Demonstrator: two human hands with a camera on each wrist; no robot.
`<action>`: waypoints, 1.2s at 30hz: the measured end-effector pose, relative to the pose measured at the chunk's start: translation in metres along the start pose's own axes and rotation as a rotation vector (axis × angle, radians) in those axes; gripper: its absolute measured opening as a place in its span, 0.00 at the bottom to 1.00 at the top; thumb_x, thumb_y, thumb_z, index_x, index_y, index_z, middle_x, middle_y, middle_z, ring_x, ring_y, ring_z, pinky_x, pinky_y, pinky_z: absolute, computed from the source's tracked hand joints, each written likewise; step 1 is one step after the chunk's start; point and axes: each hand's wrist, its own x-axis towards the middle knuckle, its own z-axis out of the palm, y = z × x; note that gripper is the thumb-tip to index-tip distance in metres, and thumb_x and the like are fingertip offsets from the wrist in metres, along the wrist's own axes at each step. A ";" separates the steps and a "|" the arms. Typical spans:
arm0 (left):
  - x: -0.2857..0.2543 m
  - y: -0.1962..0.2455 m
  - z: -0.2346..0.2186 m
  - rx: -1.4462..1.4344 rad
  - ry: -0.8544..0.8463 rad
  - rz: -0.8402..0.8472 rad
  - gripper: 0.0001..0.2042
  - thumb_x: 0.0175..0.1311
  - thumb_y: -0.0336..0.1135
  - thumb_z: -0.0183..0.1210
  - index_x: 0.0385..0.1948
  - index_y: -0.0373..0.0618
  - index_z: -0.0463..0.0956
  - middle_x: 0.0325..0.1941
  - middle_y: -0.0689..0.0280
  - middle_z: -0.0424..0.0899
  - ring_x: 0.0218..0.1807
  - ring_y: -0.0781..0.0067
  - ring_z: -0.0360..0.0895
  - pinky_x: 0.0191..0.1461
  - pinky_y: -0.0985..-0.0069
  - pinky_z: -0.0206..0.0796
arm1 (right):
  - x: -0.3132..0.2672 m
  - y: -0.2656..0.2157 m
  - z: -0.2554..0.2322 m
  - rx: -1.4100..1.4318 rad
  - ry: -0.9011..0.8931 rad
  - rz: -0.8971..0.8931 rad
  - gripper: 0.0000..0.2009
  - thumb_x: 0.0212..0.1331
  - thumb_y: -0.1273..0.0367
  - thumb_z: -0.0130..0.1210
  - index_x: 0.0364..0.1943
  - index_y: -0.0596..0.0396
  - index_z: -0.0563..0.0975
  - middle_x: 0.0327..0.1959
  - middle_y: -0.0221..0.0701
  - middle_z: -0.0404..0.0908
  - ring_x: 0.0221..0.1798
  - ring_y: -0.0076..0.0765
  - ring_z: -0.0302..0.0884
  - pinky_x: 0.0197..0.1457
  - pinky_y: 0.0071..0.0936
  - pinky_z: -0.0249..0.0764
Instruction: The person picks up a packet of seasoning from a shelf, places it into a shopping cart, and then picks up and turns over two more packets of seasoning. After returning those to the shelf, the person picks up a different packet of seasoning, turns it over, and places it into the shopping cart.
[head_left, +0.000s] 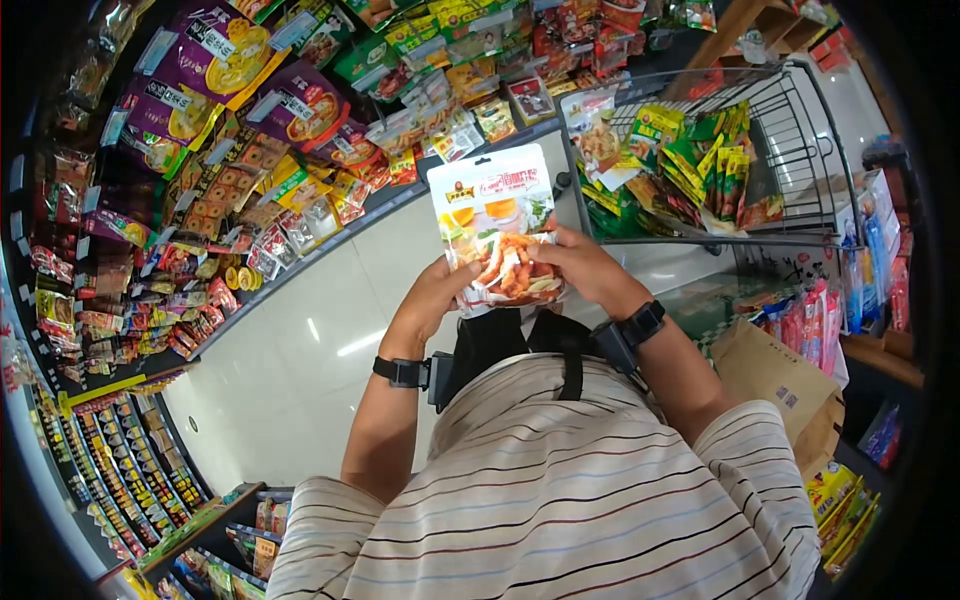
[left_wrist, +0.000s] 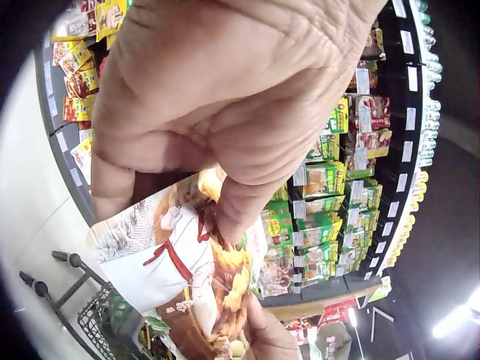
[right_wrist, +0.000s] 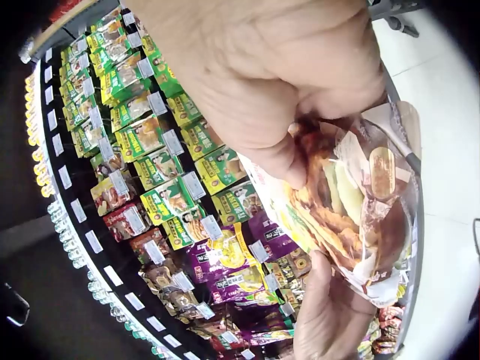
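A white food pouch (head_left: 497,225) with red lettering and a picture of cooked chicken feet or similar meat is held upright in front of the body. My left hand (head_left: 432,292) grips its lower left edge, thumb on the printed front. On the opposite edge my right hand (head_left: 592,265) pinches it the same way, thumb over the picture. In the left wrist view the pouch (left_wrist: 199,262) bends a little between both hands. The right wrist view shows the thumb and the pouch's shiny window side (right_wrist: 360,202); the fingers behind are partly hidden.
A wire shopping cart (head_left: 815,150) stands ahead on the right, with green and yellow snack packs (head_left: 705,160) inside. Shelves of packaged snacks (head_left: 230,180) curve along the left and front. A brown paper bag (head_left: 775,385) is beside the right arm. Pale floor tiles (head_left: 300,330) lie below.
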 end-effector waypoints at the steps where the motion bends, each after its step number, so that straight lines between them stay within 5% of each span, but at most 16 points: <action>1: 0.000 -0.001 0.002 -0.014 0.002 0.005 0.22 0.69 0.42 0.60 0.60 0.41 0.71 0.53 0.65 0.83 0.50 0.75 0.82 0.51 0.73 0.77 | 0.000 0.003 -0.004 0.017 -0.007 -0.013 0.21 0.66 0.70 0.57 0.61 0.59 0.68 0.52 0.33 0.80 0.51 0.26 0.81 0.56 0.26 0.79; 19: 0.021 -0.017 -0.009 -0.018 0.038 0.005 0.18 0.70 0.39 0.59 0.58 0.44 0.74 0.49 0.68 0.84 0.46 0.78 0.82 0.49 0.76 0.76 | 0.000 0.016 -0.021 0.133 0.011 -0.023 0.15 0.66 0.69 0.57 0.54 0.59 0.71 0.49 0.35 0.82 0.45 0.26 0.83 0.47 0.23 0.81; 36: 0.007 -0.013 -0.020 -0.033 0.054 0.045 0.16 0.68 0.41 0.61 0.54 0.46 0.77 0.48 0.69 0.85 0.44 0.80 0.82 0.50 0.76 0.75 | 0.014 0.021 -0.006 0.098 0.045 -0.007 0.13 0.67 0.71 0.56 0.52 0.58 0.69 0.48 0.35 0.81 0.49 0.27 0.83 0.52 0.24 0.80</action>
